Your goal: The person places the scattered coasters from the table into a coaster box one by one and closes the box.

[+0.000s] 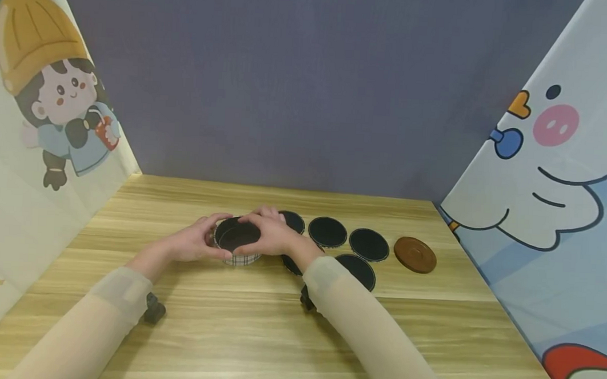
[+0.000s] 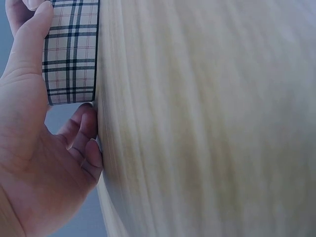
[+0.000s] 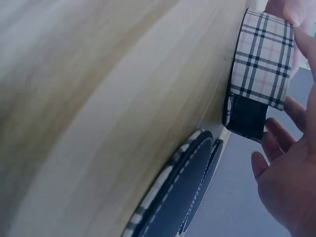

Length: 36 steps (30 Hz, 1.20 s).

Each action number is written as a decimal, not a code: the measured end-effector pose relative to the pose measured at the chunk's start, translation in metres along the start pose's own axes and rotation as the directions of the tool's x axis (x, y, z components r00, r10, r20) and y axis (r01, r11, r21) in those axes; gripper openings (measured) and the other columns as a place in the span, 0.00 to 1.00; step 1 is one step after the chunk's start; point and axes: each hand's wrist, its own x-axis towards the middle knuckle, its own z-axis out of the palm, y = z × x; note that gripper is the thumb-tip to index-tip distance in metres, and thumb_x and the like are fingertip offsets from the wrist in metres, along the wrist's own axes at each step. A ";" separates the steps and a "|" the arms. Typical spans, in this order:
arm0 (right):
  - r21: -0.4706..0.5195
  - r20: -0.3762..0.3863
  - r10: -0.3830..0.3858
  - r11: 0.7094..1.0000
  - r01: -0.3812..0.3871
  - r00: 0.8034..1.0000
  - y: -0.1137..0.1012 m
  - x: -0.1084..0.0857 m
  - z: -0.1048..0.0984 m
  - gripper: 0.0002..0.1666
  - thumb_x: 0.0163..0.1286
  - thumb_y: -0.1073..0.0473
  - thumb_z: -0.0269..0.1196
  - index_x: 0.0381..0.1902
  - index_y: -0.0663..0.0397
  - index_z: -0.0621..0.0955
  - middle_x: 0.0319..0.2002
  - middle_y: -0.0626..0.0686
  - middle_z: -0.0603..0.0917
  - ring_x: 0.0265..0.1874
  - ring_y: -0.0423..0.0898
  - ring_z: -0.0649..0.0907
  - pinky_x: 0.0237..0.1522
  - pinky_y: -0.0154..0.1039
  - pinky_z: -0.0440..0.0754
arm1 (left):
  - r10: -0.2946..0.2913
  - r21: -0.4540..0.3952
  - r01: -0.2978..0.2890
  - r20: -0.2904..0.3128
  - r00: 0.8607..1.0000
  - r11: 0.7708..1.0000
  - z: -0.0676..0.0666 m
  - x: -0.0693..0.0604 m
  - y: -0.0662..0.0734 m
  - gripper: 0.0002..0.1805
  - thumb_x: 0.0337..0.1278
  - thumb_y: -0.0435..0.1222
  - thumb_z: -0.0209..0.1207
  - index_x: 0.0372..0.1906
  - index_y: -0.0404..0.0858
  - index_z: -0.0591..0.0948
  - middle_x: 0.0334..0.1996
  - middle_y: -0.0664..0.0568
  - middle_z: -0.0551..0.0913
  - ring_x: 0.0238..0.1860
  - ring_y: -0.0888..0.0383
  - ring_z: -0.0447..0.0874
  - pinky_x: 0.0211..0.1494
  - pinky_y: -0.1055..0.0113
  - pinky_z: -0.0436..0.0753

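Note:
A round holder with a black inside and a plaid outer wall (image 1: 242, 260) (image 2: 71, 61) (image 3: 261, 59) stands on the wooden table, left of several black discs. My left hand (image 1: 192, 242) (image 2: 42, 143) grips its left side, thumb along the near wall; the lower fingers curl loosely in the left wrist view. From the right, my right hand (image 1: 275, 234) (image 3: 294, 168) holds the holder between thumb and fingers, partly covering its rim. In the right wrist view, a gap in the plaid wall shows the dark inside.
Black discs with stitched edges (image 1: 327, 232) (image 3: 180, 190) lie right of the holder, some partly hidden by my right hand and sleeve. A brown disc (image 1: 415, 255) lies farther right. A grey panel (image 1: 288, 97) stands behind the table (image 1: 223, 345), with patterned panels at both sides.

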 end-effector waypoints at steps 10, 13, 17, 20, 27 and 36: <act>0.089 0.016 0.011 0.996 -0.012 1.000 0.017 -0.020 -0.013 0.45 0.74 0.29 0.67 0.82 0.36 0.72 0.82 0.53 0.68 0.82 0.56 0.65 0.83 0.62 0.61 | 0.013 0.071 -0.010 -0.038 0.999 0.997 0.002 0.001 -0.003 0.59 0.64 0.53 0.78 0.89 0.48 0.54 0.66 0.32 0.66 0.57 0.43 0.81 0.60 0.49 0.82; 0.097 0.018 0.005 0.995 -0.007 1.000 0.027 -0.032 -0.019 0.43 0.76 0.31 0.67 0.82 0.37 0.73 0.82 0.53 0.69 0.83 0.57 0.65 0.83 0.64 0.62 | 0.013 0.064 -0.010 -0.042 0.999 0.998 0.002 0.001 -0.003 0.59 0.63 0.52 0.78 0.89 0.48 0.54 0.67 0.31 0.66 0.59 0.41 0.82 0.63 0.43 0.82; 0.105 0.037 -0.011 0.994 0.007 0.999 0.038 -0.052 -0.028 0.38 0.80 0.38 0.66 0.81 0.41 0.74 0.79 0.53 0.72 0.79 0.57 0.72 0.79 0.62 0.71 | 0.019 0.056 -0.016 -0.054 0.998 0.998 0.002 0.002 -0.002 0.60 0.61 0.50 0.80 0.88 0.45 0.55 0.70 0.27 0.65 0.61 0.37 0.84 0.67 0.37 0.83; 0.135 0.053 -0.030 0.991 0.022 0.998 0.045 -0.068 -0.035 0.34 0.81 0.44 0.67 0.79 0.46 0.76 0.75 0.53 0.76 0.69 0.53 0.80 0.71 0.57 0.80 | 0.021 0.064 -0.016 -0.068 0.997 0.998 0.002 0.001 -0.003 0.60 0.60 0.49 0.80 0.88 0.45 0.55 0.69 0.26 0.65 0.60 0.37 0.84 0.68 0.37 0.83; 0.152 0.069 -0.054 0.988 0.043 0.996 0.065 -0.105 -0.046 0.31 0.83 0.43 0.66 0.76 0.47 0.79 0.70 0.52 0.79 0.56 0.45 0.83 0.55 0.45 0.83 | 0.022 0.064 -0.018 -0.066 0.998 0.998 0.002 -0.001 -0.002 0.60 0.61 0.49 0.80 0.88 0.44 0.55 0.70 0.26 0.65 0.62 0.35 0.83 0.70 0.35 0.81; 0.175 0.061 -0.013 0.985 0.002 0.998 0.089 -0.154 -0.055 0.32 0.82 0.44 0.67 0.76 0.51 0.79 0.67 0.56 0.80 0.56 0.49 0.84 0.56 0.48 0.86 | 0.025 0.075 -0.020 -0.064 0.998 0.997 0.003 0.001 -0.002 0.59 0.62 0.50 0.79 0.88 0.43 0.55 0.69 0.27 0.65 0.61 0.38 0.82 0.67 0.39 0.82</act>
